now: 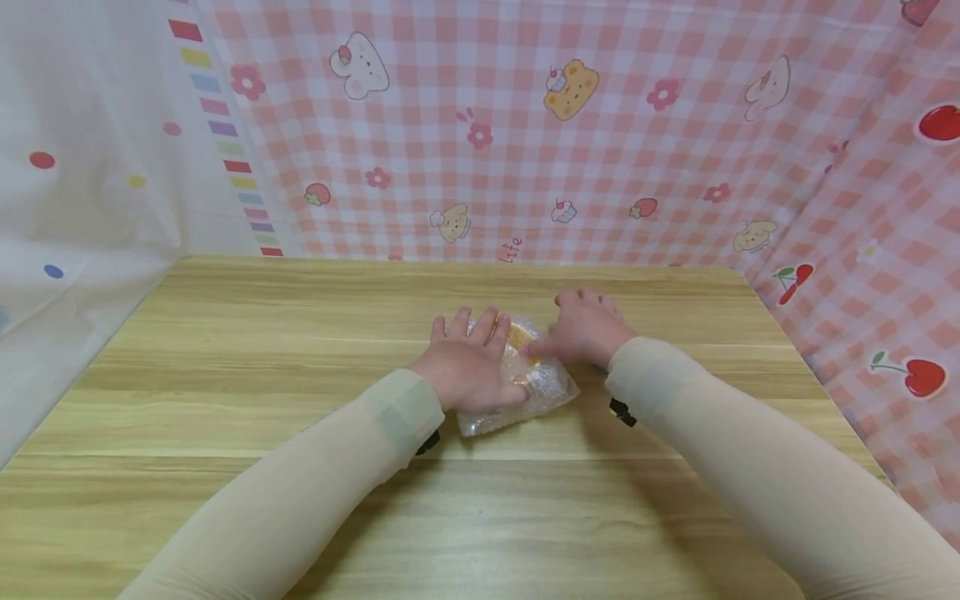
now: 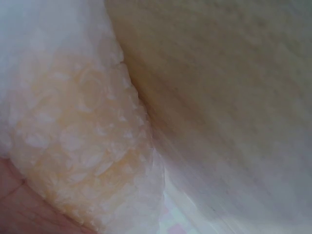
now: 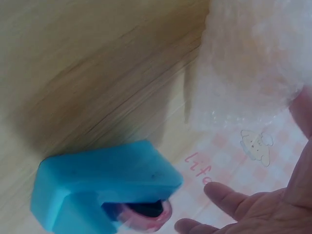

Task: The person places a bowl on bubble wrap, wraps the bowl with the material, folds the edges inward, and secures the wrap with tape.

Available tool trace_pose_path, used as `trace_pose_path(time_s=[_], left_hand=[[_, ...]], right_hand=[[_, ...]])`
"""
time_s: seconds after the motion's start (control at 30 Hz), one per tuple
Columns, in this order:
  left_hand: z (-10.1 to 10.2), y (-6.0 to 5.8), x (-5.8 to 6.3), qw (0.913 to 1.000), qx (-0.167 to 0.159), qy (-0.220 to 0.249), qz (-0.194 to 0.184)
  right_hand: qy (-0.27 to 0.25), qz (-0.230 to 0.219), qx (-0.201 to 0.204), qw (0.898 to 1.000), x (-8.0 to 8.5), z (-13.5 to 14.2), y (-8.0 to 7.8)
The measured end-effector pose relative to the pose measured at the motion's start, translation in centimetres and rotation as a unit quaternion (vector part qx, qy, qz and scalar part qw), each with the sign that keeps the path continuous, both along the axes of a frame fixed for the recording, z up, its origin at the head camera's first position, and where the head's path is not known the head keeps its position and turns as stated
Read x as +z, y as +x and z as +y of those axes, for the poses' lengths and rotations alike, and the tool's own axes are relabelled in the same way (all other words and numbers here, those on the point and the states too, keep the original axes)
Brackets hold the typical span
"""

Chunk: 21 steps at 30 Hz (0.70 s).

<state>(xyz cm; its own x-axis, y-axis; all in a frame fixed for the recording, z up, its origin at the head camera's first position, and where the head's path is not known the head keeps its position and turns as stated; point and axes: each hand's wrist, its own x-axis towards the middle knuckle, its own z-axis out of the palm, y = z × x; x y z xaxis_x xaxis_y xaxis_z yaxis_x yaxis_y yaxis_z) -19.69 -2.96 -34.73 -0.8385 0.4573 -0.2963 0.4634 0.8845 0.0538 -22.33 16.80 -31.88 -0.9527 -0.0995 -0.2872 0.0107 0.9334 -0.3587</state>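
A bubble-wrap packet [image 1: 551, 385] lies on the wooden table, with something yellow-orange [image 1: 518, 337] showing through the wrap; its kind cannot be made out. My left hand [image 1: 467, 372] rests on the packet's left part, palm down and fingers spread. At the packet's right side, my right hand [image 1: 588, 330] touches the wrap with its thumb, while its other fingers extend loosely away. Close to those fingers in the right wrist view stands a blue tape dispenser [image 3: 107, 178] with a pinkish roll [image 3: 146, 218]. The right hand hides the dispenser in the head view.
The wood-grain table [image 1: 480, 517] reaches back to a pink checked cloth [image 1: 510, 125] hung behind it. White dotted cloth [image 1: 82, 167] hangs at the left, and cherry-printed cloth [image 1: 885, 275] at the right.
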Motion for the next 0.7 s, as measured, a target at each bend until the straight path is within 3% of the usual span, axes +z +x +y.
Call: trace_pose_path(time_s=[0.7], left_hand=[[0.0,-0.1,-0.3,1.0,0.007,0.005,0.002]], right_hand=[[0.006,0.003,0.004,1.0,-0.1,2.2,-0.5]])
